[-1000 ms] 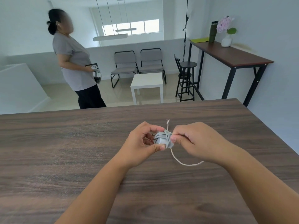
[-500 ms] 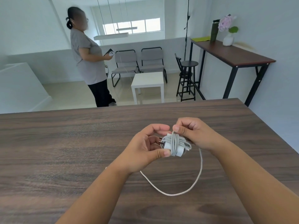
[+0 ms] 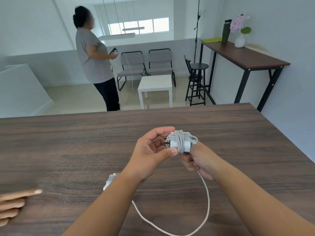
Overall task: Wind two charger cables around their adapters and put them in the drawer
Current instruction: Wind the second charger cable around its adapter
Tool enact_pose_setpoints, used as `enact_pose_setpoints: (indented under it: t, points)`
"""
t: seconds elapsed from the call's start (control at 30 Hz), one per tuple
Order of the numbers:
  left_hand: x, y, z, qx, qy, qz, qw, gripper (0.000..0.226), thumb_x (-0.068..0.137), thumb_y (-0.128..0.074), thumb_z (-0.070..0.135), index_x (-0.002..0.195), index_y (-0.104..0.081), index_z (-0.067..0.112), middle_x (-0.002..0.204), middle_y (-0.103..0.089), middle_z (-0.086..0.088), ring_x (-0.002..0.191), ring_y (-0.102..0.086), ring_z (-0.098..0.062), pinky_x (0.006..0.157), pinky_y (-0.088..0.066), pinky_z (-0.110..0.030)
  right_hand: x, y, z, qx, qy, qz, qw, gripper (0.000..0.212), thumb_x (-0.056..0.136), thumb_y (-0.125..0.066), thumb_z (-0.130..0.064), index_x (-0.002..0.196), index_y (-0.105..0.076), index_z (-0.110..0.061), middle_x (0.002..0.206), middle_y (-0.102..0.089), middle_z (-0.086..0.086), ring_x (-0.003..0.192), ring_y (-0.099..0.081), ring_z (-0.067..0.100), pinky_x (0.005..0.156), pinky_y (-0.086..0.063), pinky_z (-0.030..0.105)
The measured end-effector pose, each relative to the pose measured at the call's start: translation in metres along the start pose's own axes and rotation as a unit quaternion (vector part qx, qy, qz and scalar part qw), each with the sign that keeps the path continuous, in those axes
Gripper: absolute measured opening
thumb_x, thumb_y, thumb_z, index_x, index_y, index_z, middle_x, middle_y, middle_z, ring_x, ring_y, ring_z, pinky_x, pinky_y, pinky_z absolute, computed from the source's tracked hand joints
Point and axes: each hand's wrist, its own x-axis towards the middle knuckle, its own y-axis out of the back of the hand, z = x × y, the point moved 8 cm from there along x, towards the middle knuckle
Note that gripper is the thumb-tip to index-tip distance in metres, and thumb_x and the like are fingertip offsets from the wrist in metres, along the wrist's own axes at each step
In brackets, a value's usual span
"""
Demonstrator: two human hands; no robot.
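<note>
A dark wood-grain bench (image 3: 68, 150) fills the lower part of the view and carries everything near the hands. Beyond its far edge, well past the hands, a person in a grey top (image 3: 95, 62) stands on a pale floor, with two grey chairs (image 3: 146, 63), a small white table (image 3: 155, 86) and a black stool (image 3: 197, 77) behind, and a tall side table (image 3: 247, 57) to the right bearing a dark bottle (image 3: 226, 30) and a vase of flowers (image 3: 240, 31). Above the bench, the left hand (image 3: 150, 155) pinches the white adapter (image 3: 179, 142) between thumb and fingertips, its metal prongs pointing toward the left palm. The right hand (image 3: 199, 159), just below and to the right of the adapter, is curled around the charger cable (image 3: 207, 198), which is already wrapped many times round the adapter. The loose remainder drops from the right hand, loops over the bench between the two forearms and runs under the left forearm. A second wound adapter (image 3: 110, 180) lies on the bench, partly hidden beside the left wrist. Another person's fingers (image 3: 15, 201) rest on the bench far to the left.
</note>
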Motion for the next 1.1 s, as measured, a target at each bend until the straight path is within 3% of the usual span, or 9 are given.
enact_pose_setpoints:
  t: [0.17, 0.4, 0.53, 0.6, 0.8, 0.9, 1.03, 1.1]
  points:
    - [0.001, 0.003, -0.005, -0.004, -0.002, 0.03, 1.0, 0.046, 0.067, -0.081, 0.017, 0.111, -0.067, 0.02, 0.105, -0.072, -0.002, 0.095, -0.066, -0.016, 0.08, -0.054, -0.026, -0.006, 0.0, 0.011, -0.038, -0.03, 0.043, 0.998, 0.039, 0.098, -0.045, -0.031, 0.061, -0.043, -0.019, 0.044, -0.026, -0.006, 0.039, -0.015, 0.009, 0.039, -0.012, 0.017]
    - [0.001, 0.007, -0.018, -0.019, 0.01, 0.075, 0.997, 0.041, 0.076, -0.075, 0.011, 0.115, -0.063, 0.016, 0.105, -0.074, 0.004, 0.094, -0.067, -0.014, 0.08, -0.054, -0.025, -0.012, 0.002, -0.011, -0.25, 0.058, 0.096, 0.962, 0.043, 0.098, -0.046, -0.035, 0.059, -0.045, -0.017, 0.042, -0.038, -0.012, 0.039, -0.03, 0.003, 0.041, -0.025, 0.015]
    - [0.002, 0.007, -0.022, -0.02, 0.015, 0.086, 0.996, 0.049, 0.071, -0.078, 0.025, 0.117, -0.062, 0.016, 0.106, -0.075, 0.002, 0.096, -0.068, -0.013, 0.082, -0.055, -0.027, -0.014, 0.001, -0.016, -0.288, 0.077, 0.112, 0.948, 0.041, 0.098, -0.046, -0.033, 0.059, -0.047, -0.019, 0.048, -0.043, -0.009, 0.041, -0.035, 0.002, 0.043, -0.028, 0.017]
    - [0.003, 0.012, -0.022, 0.007, 0.016, 0.096, 0.995, 0.047, 0.073, -0.079, 0.022, 0.117, -0.062, 0.018, 0.107, -0.074, 0.003, 0.096, -0.068, -0.012, 0.083, -0.054, -0.027, -0.018, -0.004, -0.015, -0.307, 0.077, 0.103, 0.943, 0.039, 0.098, -0.045, -0.031, 0.06, -0.048, -0.02, 0.047, -0.042, -0.009, 0.041, -0.037, 0.003, 0.045, -0.03, 0.017]
    - [0.004, 0.033, -0.018, 0.113, -0.005, 0.109, 0.988, 0.045, 0.075, -0.082, 0.009, 0.116, -0.064, 0.02, 0.112, -0.07, -0.005, 0.091, -0.066, -0.029, 0.081, -0.058, -0.032, -0.036, -0.018, -0.026, -0.418, 0.121, 0.064, 0.898, 0.029, 0.098, -0.041, -0.033, 0.075, -0.056, -0.025, 0.059, -0.052, -0.009, 0.059, -0.048, 0.005, 0.064, -0.041, 0.025]
    - [0.004, 0.032, -0.014, 0.117, -0.01, 0.101, 0.988, 0.047, 0.071, -0.084, 0.013, 0.114, -0.065, 0.019, 0.11, -0.07, -0.005, 0.087, -0.066, -0.019, 0.078, -0.058, -0.029, -0.043, -0.017, -0.042, -0.481, 0.13, 0.031, 0.867, 0.024, 0.098, -0.041, -0.031, 0.085, -0.061, -0.027, 0.058, -0.052, -0.008, 0.058, -0.05, 0.007, 0.062, -0.041, 0.027]
    - [0.003, 0.032, -0.012, 0.117, -0.013, 0.073, 0.99, 0.05, 0.067, -0.088, 0.023, 0.111, -0.066, 0.021, 0.109, -0.07, -0.01, 0.094, -0.067, -0.028, 0.081, -0.059, -0.038, -0.049, -0.01, -0.066, -0.544, 0.156, 0.014, 0.825, 0.02, 0.096, -0.046, -0.032, 0.086, -0.063, -0.029, 0.061, -0.056, -0.012, 0.057, -0.05, 0.004, 0.057, -0.039, 0.024]
    - [0.003, 0.03, -0.008, 0.137, -0.022, 0.058, 0.989, 0.051, 0.064, -0.087, 0.03, 0.11, -0.067, 0.023, 0.106, -0.069, -0.011, 0.089, -0.065, -0.025, 0.078, -0.059, -0.041, -0.049, -0.008, -0.078, -0.568, 0.18, 0.013, 0.803, 0.019, 0.095, -0.049, -0.034, 0.081, -0.06, -0.028, 0.06, -0.055, -0.013, 0.057, -0.051, 0.003, 0.056, -0.039, 0.025]
